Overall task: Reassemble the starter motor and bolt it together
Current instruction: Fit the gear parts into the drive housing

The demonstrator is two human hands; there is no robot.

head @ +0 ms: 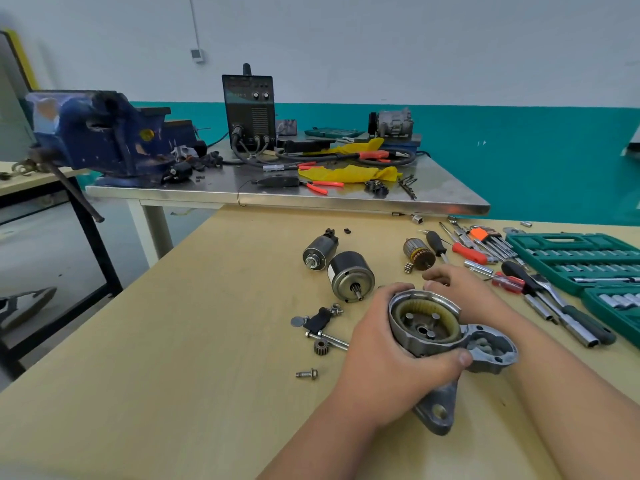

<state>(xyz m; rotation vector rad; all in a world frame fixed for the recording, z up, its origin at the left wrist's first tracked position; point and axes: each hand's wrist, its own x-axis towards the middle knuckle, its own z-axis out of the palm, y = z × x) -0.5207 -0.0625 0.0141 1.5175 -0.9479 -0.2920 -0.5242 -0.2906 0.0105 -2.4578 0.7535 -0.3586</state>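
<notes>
- The grey cast-metal starter housing (485, 344) is held just above the pale wooden table (207, 341), open end up, showing its yellowish toothed ring (452, 325).
- The left hand (384, 355) is clenched round the housing's near side, thumb over the rim.
- The right hand (464, 292) curls behind the far rim. Whether it grips or merely steadies, I cannot tell.
- The housing is probably heavy, rigid and a little greasy. The outer casting or mounting ear is the safest hold, away from the ring.
- The black cylindrical motor body (349, 275) lies near, on the table beyond the housing.
</notes>
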